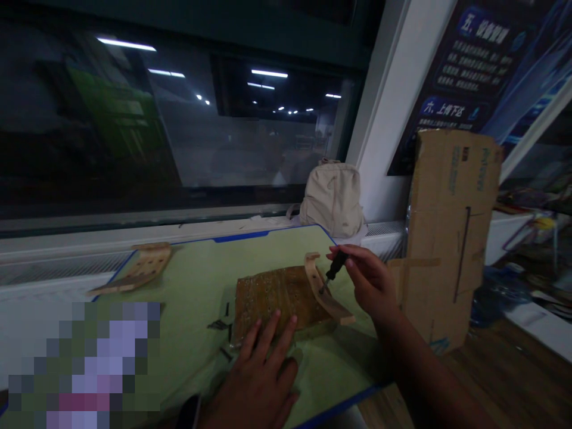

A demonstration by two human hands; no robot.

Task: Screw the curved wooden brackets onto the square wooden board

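My right hand (374,283) is closed around the black handle of a screwdriver (336,266). The tool slants down and left, its tip at a curved wooden strip (334,307) with dark holes or screws along it. That strip lies across the right end of a brown wooden board (270,295). With fingers spread, my left hand (263,378) rests on the board's near edge. Several dark screws (218,325) lie loose to the left of the board.
Board and screws are on a pale green table (192,298) with blue edging. A similar curved wooden piece (149,262) sits at its far left. A beige backpack (333,199) stands by the window behind. Tall cardboard (451,238) leans at the right. A pixelated patch covers the lower left.
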